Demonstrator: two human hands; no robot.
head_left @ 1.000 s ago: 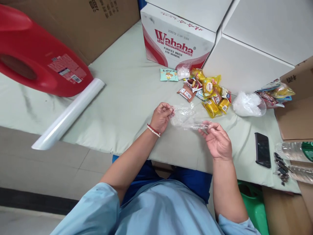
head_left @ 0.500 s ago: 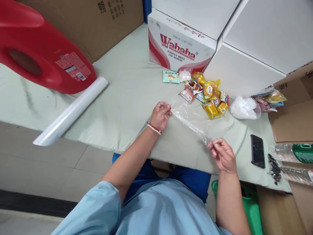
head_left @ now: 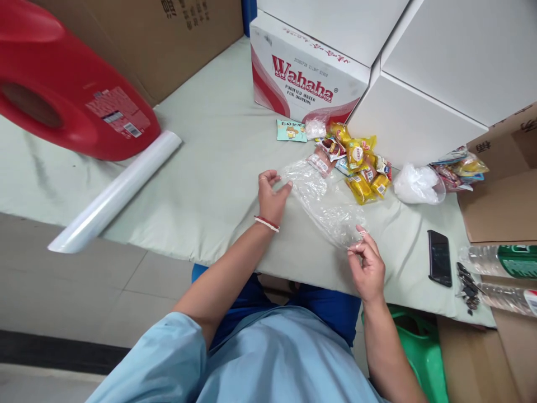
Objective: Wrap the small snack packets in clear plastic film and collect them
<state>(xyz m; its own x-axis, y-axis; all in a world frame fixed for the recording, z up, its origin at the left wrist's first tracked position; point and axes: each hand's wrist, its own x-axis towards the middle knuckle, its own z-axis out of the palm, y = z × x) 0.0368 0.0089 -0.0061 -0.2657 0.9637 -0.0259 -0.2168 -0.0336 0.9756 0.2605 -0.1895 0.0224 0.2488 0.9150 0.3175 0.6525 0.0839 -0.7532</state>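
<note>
Clear film, thin, crinkled: held above the pale cloth, between hands. Edge pinched narrowly by right hand; left hand parted at thumb, set at the far corner. Cloth stretched leftward to glossy white roll, its end overhanging the front edge. Wrapped snacks: heaped beyond.

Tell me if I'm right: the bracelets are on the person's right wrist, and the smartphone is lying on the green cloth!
One thing is wrong: the head view shows the bracelets on the left wrist. The smartphone is lying on the green cloth.
</note>
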